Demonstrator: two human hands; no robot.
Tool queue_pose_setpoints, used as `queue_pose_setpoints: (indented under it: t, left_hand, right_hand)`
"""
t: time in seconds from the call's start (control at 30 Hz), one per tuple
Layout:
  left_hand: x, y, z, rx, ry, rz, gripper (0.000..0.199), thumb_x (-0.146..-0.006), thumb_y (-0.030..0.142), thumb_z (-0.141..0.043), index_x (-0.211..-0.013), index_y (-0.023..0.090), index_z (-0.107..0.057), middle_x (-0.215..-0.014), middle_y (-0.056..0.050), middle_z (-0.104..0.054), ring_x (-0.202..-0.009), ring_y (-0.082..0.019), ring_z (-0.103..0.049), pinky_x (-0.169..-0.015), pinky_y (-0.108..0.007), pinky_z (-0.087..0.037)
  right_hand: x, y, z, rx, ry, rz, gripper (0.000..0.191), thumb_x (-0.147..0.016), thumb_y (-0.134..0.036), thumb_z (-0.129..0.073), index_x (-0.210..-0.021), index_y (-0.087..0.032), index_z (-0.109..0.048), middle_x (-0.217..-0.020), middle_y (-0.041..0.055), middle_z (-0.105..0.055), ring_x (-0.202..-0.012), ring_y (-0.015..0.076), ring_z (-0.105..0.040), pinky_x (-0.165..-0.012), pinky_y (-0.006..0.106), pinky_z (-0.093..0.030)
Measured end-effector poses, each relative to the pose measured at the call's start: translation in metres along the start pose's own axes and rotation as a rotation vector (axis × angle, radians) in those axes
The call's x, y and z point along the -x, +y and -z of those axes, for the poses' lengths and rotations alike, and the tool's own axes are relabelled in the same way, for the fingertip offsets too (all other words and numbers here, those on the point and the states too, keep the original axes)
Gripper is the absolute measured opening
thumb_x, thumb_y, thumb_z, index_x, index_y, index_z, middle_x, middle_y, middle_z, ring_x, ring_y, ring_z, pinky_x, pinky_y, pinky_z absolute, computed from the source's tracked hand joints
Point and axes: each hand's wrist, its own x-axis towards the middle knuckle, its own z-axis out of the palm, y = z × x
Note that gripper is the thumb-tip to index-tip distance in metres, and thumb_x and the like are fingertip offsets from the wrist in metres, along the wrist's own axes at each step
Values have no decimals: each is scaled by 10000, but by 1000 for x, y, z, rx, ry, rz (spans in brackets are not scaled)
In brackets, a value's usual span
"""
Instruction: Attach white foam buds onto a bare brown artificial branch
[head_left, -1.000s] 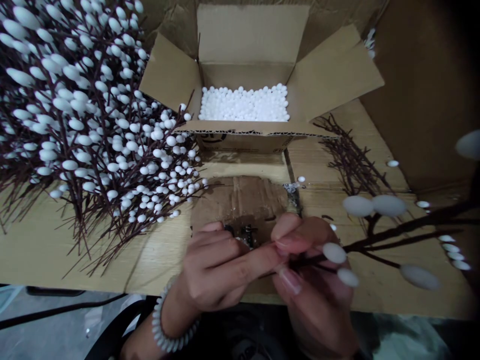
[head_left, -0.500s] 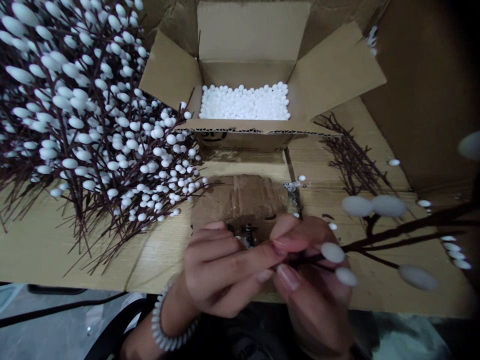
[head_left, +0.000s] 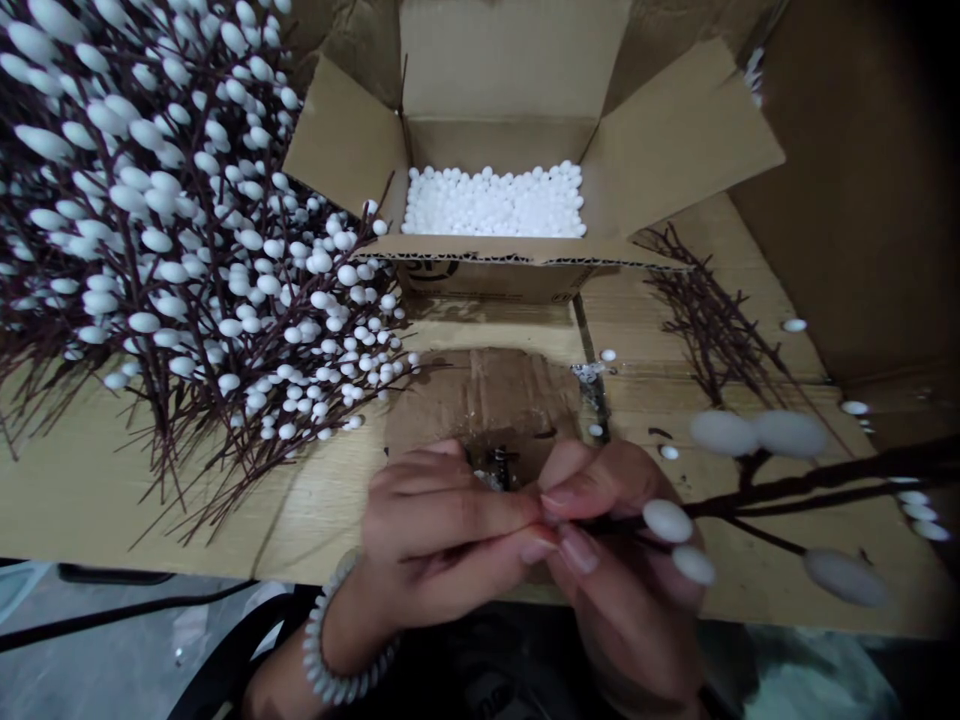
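My right hand (head_left: 630,560) is closed around a dark brown artificial berry branch (head_left: 739,500), which runs out to the right edge. White oval berries sit on its twigs, two of them close against my right fingers. My left hand (head_left: 442,535) has its thumb and index finger pinched together, meeting my right fingertips at the inner end of the branch. Whatever lies between the left fingertips is hidden. Both hands are over the near edge of a worn cardboard piece (head_left: 480,395).
An open cardboard box (head_left: 495,280) of white foam balls (head_left: 495,205) stands behind the hands. A large heap of white-berried branches (head_left: 187,250) fills the left. Bare brown twigs (head_left: 712,320) lie right of the box. Loose white balls (head_left: 795,325) are scattered at the right.
My left thumb and index finger have drawn closer together into a tighter pinch. The branch's outer part has dipped slightly. The view has shifted a little.
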Motion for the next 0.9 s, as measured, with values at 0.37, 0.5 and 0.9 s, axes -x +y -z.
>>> queue_pose_setpoints:
  t: [0.37,0.5,0.9]
  left_hand:
    - [1,-2,-2,-7,11,-30,180,-911,238,-627,-797,128,-711,-501,-11,-663,-372,-77,-513,-452,-244,-340]
    - [0,-2,-2,6,13,-44,212,-906,303,-666,-798,127,-712,-511,-12,-680,-382,-78,-546,-452,-242,-349]
    - [1,-4,0,-6,2,-80,164,-904,266,-673,-825,128,-715,-547,-2,-693,-396,-83,-564,-441,-260,-345]
  right_hand:
    - [1,-1,2,2,-2,-38,128,-928,-221,-572,-976,-320,-636,-740,-4,-501,-637,174,-474,-489,310,-383]
    - [3,-1,2,-10,14,-44,101,-912,-236,-585,-963,-317,-620,-729,-22,-477,-606,158,-460,-466,289,-380]
    - [3,0,6,-19,-19,-19,114,-931,-242,-545,-971,-307,-630,-772,7,-523,-679,183,-508,-539,321,-460]
